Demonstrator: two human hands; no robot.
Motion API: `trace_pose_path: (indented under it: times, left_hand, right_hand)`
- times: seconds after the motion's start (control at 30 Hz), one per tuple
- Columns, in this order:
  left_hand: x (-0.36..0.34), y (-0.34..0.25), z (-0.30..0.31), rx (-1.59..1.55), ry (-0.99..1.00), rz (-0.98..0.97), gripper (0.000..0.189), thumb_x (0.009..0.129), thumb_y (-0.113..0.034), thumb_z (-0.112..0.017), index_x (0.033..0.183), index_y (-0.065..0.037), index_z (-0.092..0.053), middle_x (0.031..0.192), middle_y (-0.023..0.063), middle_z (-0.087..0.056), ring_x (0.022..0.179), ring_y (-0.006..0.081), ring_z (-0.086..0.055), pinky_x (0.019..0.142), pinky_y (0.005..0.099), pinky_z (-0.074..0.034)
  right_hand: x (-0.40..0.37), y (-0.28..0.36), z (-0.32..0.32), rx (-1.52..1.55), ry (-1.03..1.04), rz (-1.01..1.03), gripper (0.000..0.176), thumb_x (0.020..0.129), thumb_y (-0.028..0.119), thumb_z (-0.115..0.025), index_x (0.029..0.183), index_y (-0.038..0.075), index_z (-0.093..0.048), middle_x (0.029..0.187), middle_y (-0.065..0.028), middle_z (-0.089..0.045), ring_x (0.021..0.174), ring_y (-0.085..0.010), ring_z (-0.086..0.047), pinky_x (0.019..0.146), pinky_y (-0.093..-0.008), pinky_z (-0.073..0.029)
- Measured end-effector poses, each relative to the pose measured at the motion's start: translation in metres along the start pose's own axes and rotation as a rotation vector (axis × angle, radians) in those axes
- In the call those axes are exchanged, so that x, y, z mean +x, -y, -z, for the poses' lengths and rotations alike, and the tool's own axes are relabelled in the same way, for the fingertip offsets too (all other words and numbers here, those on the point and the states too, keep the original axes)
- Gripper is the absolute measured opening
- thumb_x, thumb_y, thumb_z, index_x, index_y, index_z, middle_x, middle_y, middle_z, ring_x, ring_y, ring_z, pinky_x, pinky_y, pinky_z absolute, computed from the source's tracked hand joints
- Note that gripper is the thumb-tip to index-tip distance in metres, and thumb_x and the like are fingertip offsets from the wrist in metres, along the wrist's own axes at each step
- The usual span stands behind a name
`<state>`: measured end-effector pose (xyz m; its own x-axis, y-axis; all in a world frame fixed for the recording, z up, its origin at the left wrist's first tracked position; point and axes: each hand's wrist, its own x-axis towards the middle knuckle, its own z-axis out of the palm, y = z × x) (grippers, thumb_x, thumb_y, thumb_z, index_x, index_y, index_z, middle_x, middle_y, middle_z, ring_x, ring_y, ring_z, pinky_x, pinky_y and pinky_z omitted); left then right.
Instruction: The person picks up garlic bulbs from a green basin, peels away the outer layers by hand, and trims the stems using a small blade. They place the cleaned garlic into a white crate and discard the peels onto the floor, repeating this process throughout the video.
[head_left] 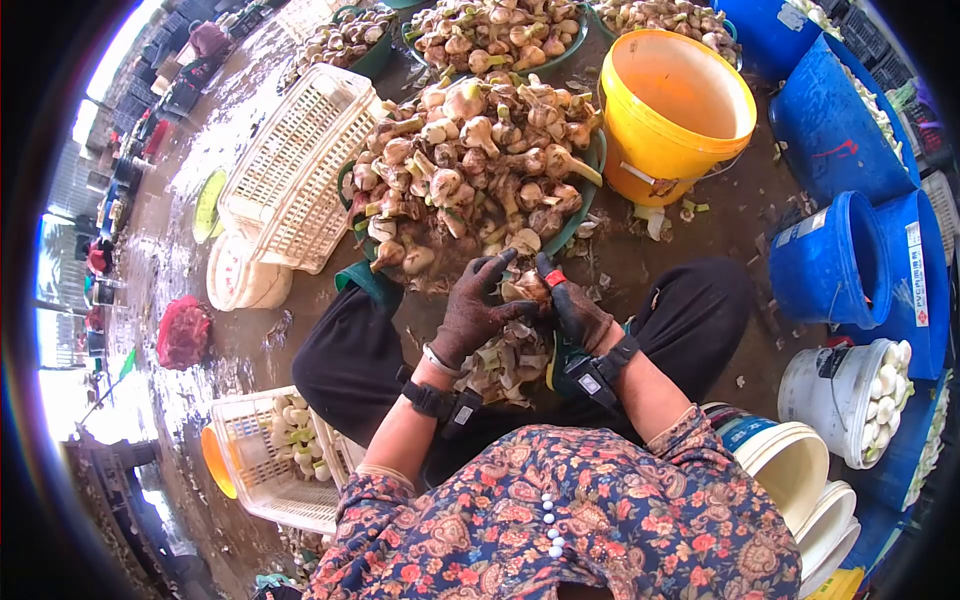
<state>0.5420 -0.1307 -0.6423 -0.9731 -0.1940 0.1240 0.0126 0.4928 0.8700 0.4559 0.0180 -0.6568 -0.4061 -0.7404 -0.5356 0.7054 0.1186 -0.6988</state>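
Directly before the person, a garlic heap (465, 150) fills a tub (588, 207); a second tub (583, 40) lies beyond it. A slatted crate (298, 165) stands left of the heap, a bucket (640, 150) right. The left hand (478, 315) and right hand (578, 310) are at the heap's near edge, a garlic bulb (527, 290) between them. Nearer, at left, a basket (300, 512) contains bulbs (297, 440); at right stands a filled pail (822, 395).

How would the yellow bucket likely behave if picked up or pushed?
The yellow bucket is probably light for its size, since no contents show inside. It keeps a firm shape, so it seems stiff. Being round, it might roll if tipped.
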Motion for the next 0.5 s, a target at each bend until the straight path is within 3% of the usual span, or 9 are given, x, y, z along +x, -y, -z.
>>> trace_pose_path:
  times: [0.03, 0.07, 0.13, 0.3, 0.37, 0.4, 0.43, 0.47, 0.5]
  left_hand:
    - [0.0, -0.003, 0.001, 0.05, -0.049, -0.014, 0.051, 0.07, -0.025, -0.076, 0.115, -0.009, -0.058, 0.102, 0.0103, -0.058, 0.093, 0.0252, -0.059, 0.08, 0.0315, -0.048]
    - [-0.002, 0.0, 0.003, 0.103, 0.013, 0.017, 0.041, 0.07, -0.014, -0.076, 0.108, -0.006, -0.062, 0.094, 0.0067, -0.063, 0.083, 0.0162, -0.061, 0.075, 0.0277, -0.049]
    - [-0.005, 0.003, 0.001, 0.124, 0.021, 0.011, 0.033, 0.072, -0.01, -0.074, 0.102, -0.005, -0.064, 0.088, 0.0064, -0.064, 0.078, 0.0155, -0.061, 0.073, 0.0276, -0.049]
    - [-0.011, 0.014, -0.011, -0.007, -0.065, 0.065, 0.017, 0.076, -0.004, -0.068, 0.093, -0.001, -0.066, 0.077, 0.0061, -0.065, 0.069, 0.0122, -0.06, 0.065, 0.0275, -0.049]
    - [-0.011, 0.009, -0.012, -0.056, -0.048, 0.227, 0.013, 0.08, -0.006, -0.064, 0.093, -0.001, -0.066, 0.078, 0.0035, -0.064, 0.07, 0.0102, -0.06, 0.062, 0.0256, -0.048]
    - [-0.011, 0.011, -0.012, -0.057, -0.05, 0.229, 0.013, 0.08, -0.006, -0.064, 0.093, -0.001, -0.066, 0.078, 0.0035, -0.064, 0.07, 0.0102, -0.06, 0.062, 0.0256, -0.048]
    - [-0.01, 0.012, -0.012, -0.156, -0.056, 0.35, 0.014, 0.083, -0.009, -0.063, 0.094, -0.002, -0.066, 0.079, 0.0018, -0.064, 0.07, 0.0098, -0.059, 0.062, 0.0247, -0.048]
    - [-0.01, 0.013, -0.012, -0.255, -0.06, 0.472, 0.015, 0.085, -0.012, -0.061, 0.096, -0.003, -0.065, 0.079, 0.0001, -0.063, 0.07, 0.0094, -0.059, 0.062, 0.0239, -0.048]
    - [-0.011, 0.014, -0.012, -0.256, -0.059, 0.473, 0.015, 0.085, -0.012, -0.061, 0.096, -0.003, -0.065, 0.079, 0.0001, -0.063, 0.07, 0.0094, -0.059, 0.062, 0.0239, -0.048]
  right_hand:
    - [-0.003, 0.005, -0.002, -0.088, -0.057, -0.038, 0.059, 0.089, 0.064, -0.029, 0.092, 0.014, -0.061, 0.066, 0.0035, -0.052, 0.053, -0.0088, -0.046, 0.045, -0.0217, -0.034]
    - [0.009, -0.008, 0.009, -0.086, -0.057, -0.039, 0.059, 0.089, 0.064, -0.029, 0.092, 0.014, -0.061, 0.066, 0.0035, -0.052, 0.053, -0.0088, -0.046, 0.045, -0.0217, -0.034]
    - [0.033, -0.03, 0.027, 0.226, 0.31, 0.082, 0.046, 0.093, 0.05, -0.04, 0.093, 0.009, -0.061, 0.073, 0.0046, -0.053, 0.055, -0.0065, -0.04, 0.05, -0.0205, -0.034]
    - [0.036, -0.035, 0.029, 0.096, 0.15, -0.014, 0.042, 0.094, 0.045, -0.041, 0.093, 0.008, -0.06, 0.078, 0.0032, -0.056, 0.064, -0.0063, -0.048, 0.06, -0.021, -0.041]
    - [0.029, -0.028, 0.023, 0.061, 0.124, -0.016, 0.042, 0.095, 0.044, -0.041, 0.096, 0.007, -0.06, 0.082, 0.0023, -0.057, 0.07, -0.0065, -0.05, 0.066, -0.0214, -0.043]
    - [0.021, -0.019, 0.019, -0.052, 0.119, 0.034, 0.042, 0.095, 0.043, -0.042, 0.099, 0.006, -0.06, 0.086, 0.0012, -0.058, 0.076, -0.0067, -0.051, 0.072, -0.0218, -0.043]
    - [0.016, -0.013, 0.015, -0.165, 0.113, 0.085, 0.042, 0.095, 0.042, -0.043, 0.103, 0.005, -0.06, 0.091, 0.0, -0.059, 0.083, -0.0069, -0.053, 0.078, -0.0223, -0.043]
    - [0.015, -0.014, 0.017, -0.165, 0.113, 0.083, 0.042, 0.095, 0.042, -0.043, 0.103, 0.005, -0.06, 0.091, 0.0, -0.059, 0.083, -0.0069, -0.053, 0.078, -0.0223, -0.043]
    - [0.013, -0.015, 0.021, -0.125, 0.177, 0.094, 0.042, 0.095, 0.04, -0.041, 0.108, 0.004, -0.058, 0.096, -0.0007, -0.059, 0.087, -0.0069, -0.052, 0.08, -0.0226, -0.042]
